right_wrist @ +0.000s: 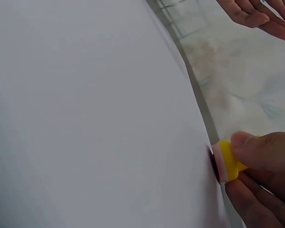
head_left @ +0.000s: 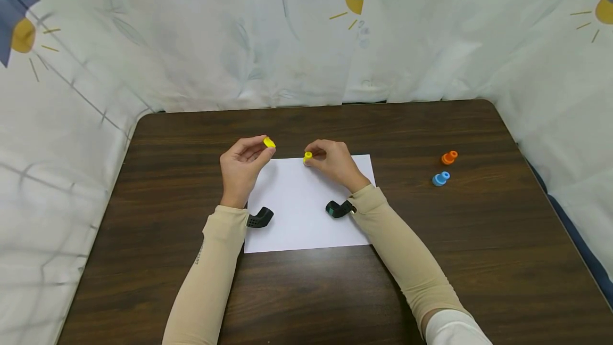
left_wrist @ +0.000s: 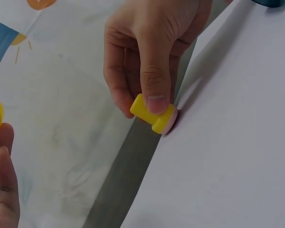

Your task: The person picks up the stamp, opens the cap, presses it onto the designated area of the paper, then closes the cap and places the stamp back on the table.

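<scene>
My right hand [head_left: 337, 165] pinches a small yellow toy stamp [left_wrist: 149, 114] between thumb and fingers, its pale pink face turned toward the white paper [head_left: 301, 217]. That stamp is at the paper's far edge; whether its face touches the sheet I cannot tell. Left of it, my left hand [head_left: 241, 168] holds a yellow cap [head_left: 269, 142] up above the table, beyond the paper's far left corner. A red mark shows on the cap's round face at the left edge of the left wrist view. In the right wrist view, fingers partly cover the stamp [right_wrist: 229, 161].
On the right side of the dark wooden table [head_left: 479, 260] stand an orange stamp [head_left: 449, 157] and a blue stamp [head_left: 440, 178], close together. A white patterned curtain [head_left: 297, 36] hangs around the table's back and sides. Black wrist cameras [head_left: 260, 218] hang over the paper.
</scene>
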Tool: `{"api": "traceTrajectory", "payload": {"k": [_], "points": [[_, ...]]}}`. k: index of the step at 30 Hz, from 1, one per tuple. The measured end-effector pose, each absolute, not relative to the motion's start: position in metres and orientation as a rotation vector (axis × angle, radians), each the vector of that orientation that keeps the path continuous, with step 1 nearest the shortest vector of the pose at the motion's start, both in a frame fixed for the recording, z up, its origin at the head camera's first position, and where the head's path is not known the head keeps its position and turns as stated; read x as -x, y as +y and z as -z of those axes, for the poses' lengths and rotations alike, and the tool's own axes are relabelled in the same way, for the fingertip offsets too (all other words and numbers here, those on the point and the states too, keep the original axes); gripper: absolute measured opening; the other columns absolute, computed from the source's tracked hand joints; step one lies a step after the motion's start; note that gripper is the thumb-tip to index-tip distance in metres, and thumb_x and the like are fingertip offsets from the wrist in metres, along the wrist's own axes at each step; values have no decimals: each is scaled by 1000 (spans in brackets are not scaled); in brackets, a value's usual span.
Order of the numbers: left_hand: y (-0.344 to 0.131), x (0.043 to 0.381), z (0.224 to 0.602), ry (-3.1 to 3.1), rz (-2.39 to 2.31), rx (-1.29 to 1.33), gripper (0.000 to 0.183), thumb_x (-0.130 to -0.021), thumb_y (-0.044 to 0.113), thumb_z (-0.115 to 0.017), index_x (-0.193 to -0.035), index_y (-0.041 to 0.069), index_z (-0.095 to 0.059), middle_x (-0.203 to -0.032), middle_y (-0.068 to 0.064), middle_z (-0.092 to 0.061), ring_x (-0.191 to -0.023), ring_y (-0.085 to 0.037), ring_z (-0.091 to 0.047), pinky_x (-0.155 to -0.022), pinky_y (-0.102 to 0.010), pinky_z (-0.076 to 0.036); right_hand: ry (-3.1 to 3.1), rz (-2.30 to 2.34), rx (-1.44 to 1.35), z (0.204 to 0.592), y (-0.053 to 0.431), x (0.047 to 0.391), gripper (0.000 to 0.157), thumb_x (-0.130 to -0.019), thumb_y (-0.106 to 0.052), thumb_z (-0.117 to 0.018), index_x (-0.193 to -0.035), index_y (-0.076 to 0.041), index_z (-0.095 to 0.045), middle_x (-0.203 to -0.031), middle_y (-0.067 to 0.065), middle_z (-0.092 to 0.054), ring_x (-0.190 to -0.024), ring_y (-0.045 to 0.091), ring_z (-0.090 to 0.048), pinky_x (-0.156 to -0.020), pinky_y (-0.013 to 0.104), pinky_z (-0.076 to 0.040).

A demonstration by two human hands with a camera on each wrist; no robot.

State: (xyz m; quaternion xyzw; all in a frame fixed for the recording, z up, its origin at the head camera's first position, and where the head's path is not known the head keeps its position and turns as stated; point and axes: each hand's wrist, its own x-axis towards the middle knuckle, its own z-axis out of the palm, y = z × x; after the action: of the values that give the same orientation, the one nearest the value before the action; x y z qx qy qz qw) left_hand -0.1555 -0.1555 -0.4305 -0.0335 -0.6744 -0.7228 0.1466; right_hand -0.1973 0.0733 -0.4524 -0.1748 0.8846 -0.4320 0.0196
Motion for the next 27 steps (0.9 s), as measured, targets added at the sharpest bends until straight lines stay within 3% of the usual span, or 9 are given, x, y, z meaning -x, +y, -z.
{"api": "traceTrajectory", "payload": {"k": [27], "points": [[-155, 154, 428, -1955, 2069, 104, 34, -84, -2, -82, -116, -7, -72, -106, 8, -76, -92, -9, -74, -88, -20, -63, 2801, 1174, 619, 451, 70, 196, 20, -86, -11, -85, -101, -9, -72, -108, 7, -79, -99, 21, -76, -91, 32, -63]]}}
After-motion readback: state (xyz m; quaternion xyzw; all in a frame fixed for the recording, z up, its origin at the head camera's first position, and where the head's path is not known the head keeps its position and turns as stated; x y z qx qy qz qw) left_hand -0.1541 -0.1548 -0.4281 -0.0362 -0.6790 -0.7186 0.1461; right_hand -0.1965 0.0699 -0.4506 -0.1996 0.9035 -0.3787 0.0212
